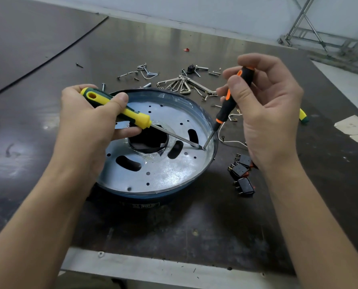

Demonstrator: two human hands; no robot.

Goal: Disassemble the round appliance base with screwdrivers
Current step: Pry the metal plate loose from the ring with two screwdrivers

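**Two screwdrivers meet at the base's right rim**

The dark bench (174, 230) carries the round appliance base (153, 195) at its middle, open side up, so the silver plate (163, 172) inside faces the person. The left hand (90, 124) has its fingers wrapped round the yellow-and-green screwdriver (121, 110), whose shaft lies low across the base's central hole. The right hand (265, 113) pinches the black-and-orange screwdriver (233, 97) between thumb and fingers and holds it steeply above the base's right rim. Both tips meet just inside that rim. One probably levers or steadies while the other turns, but the fastener is too small to tell. Black switches (243, 176) lie just right of the base and hex keys (180, 84) lie beyond it, likely set aside within reach. A label (145, 205) on the base's near wall is too blurred to read.
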